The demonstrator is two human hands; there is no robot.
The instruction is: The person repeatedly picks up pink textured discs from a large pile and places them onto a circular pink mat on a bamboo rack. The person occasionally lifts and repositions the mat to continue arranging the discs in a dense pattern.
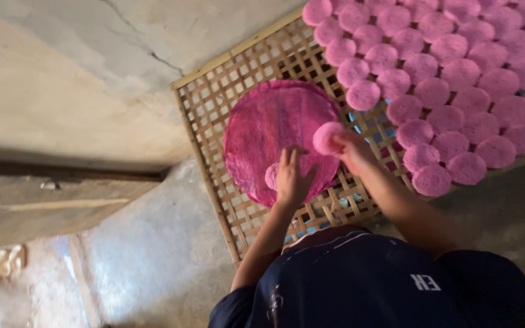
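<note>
From the head view, my left hand (pixel 293 176) lies flat, fingers spread wide, on the near edge of a large round magenta sheet (pixel 274 130) that rests on a square tray of woven bamboo lattice (pixel 214 109). Just under that palm's left side peeks a small pale pink disc (pixel 271 176), touching the sheet. My right hand (pixel 350 149) is closed around another small round pink disc (pixel 328 137), lifted at the sheet's right edge, fingers pinching its rim. To the right and far side, the same tray carries many small round pink discs (pixel 457 73) packed in overlapping rows, just beside the big sheet. The tray sits on a grey concrete floor (pixel 153 243). Nearest me is my dark blue shirt (pixel 366 285).
</note>
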